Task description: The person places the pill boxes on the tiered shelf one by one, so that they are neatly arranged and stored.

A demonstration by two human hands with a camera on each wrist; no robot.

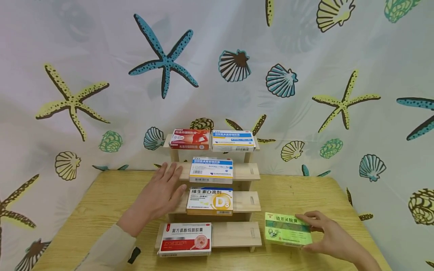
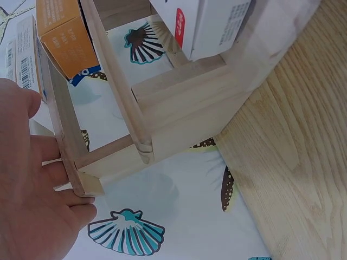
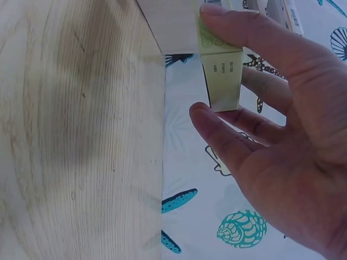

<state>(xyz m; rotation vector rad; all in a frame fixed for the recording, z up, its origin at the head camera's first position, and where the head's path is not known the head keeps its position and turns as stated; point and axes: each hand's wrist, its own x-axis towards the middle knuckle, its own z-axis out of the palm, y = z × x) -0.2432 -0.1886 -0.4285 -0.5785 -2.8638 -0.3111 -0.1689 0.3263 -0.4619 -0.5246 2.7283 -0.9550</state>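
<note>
My left hand (image 1: pixel 158 194) holds the left end of a stepped wooden display stand (image 1: pixel 245 171); in the left wrist view its fingers (image 2: pixel 51 173) lie against a shelf's end. Right of the lowest shelf, my right hand (image 1: pixel 327 235) grips a green medicine box (image 1: pixel 288 229) by its right end, thumb on one edge and fingers on the opposite one. The right wrist view shows the box's narrow end (image 3: pixel 223 81) between thumb and fingers. Whether the box touches the table I cannot tell.
The stand carries a red box (image 1: pixel 190 139) and a blue-white box (image 1: pixel 233 141) on top, another blue-white box (image 1: pixel 211 170) below, then a vitamin D box (image 1: pixel 210 201) and a red-white box (image 1: pixel 185 239). A patterned cloth (image 1: pixel 210 109) hangs behind the wooden table (image 1: pixel 291 188).
</note>
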